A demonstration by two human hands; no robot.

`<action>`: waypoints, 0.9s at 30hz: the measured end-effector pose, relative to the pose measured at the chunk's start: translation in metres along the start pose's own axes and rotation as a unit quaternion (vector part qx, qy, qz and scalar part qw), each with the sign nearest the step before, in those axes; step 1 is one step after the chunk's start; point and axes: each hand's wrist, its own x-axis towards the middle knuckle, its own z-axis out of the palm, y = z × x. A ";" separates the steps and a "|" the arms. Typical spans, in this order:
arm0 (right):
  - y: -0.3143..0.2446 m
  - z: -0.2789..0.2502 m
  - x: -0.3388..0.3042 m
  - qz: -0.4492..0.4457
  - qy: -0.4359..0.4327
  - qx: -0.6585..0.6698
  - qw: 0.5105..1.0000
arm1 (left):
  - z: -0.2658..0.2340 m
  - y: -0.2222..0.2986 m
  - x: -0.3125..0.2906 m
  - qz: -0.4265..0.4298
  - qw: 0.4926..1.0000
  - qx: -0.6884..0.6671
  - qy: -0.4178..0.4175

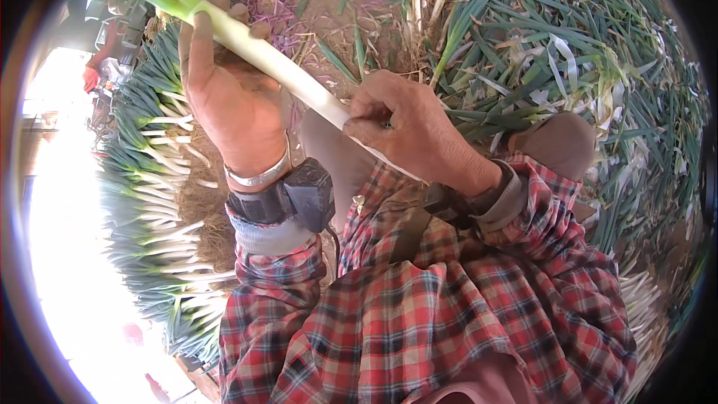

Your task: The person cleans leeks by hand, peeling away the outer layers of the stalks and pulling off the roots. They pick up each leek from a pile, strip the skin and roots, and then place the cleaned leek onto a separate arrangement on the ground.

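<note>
A long green onion (280, 65) slants across in front of me, green at the upper left and white toward the lower right. My left hand (235, 108) is wrapped around it where the green turns to white, palm facing up. Farther down the white shaft, my right hand (411, 123) pinches it between thumb and curled fingers. Whether those fingertips grip the shaft itself or its outer skin is hidden. The lower end runs beneath my right hand and wrist.
To my left lies a long row of green onions (161, 213), roots toward me. A wide heap of green leaves and peeled skins (553, 52) covers the ground at right. Upright onions (430, 0) stand ahead. More white stalks (639, 307) lie at lower right.
</note>
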 end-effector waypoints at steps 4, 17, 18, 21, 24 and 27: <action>0.002 0.003 -0.008 0.047 -0.008 0.089 0.995 | 0.002 -0.004 -0.009 0.002 1.000 0.008 0.002; 0.024 -0.020 -0.043 0.097 -0.125 0.381 0.911 | 0.005 -0.011 -0.015 0.015 0.986 0.164 -0.016; 0.025 -0.025 -0.044 0.141 -0.133 0.406 0.893 | -0.001 -0.015 -0.010 0.029 0.974 0.221 -0.035; 0.027 -0.024 -0.048 0.105 -0.142 0.357 0.917 | -0.036 -0.013 0.023 0.044 0.950 0.309 -0.005; 0.023 -0.030 -0.056 0.096 -0.142 0.339 0.925 | -0.094 0.015 0.084 0.048 0.965 0.257 0.030; 0.036 -0.061 -0.083 0.158 -0.162 0.228 0.947 | -0.118 0.027 0.103 0.024 0.996 0.083 0.003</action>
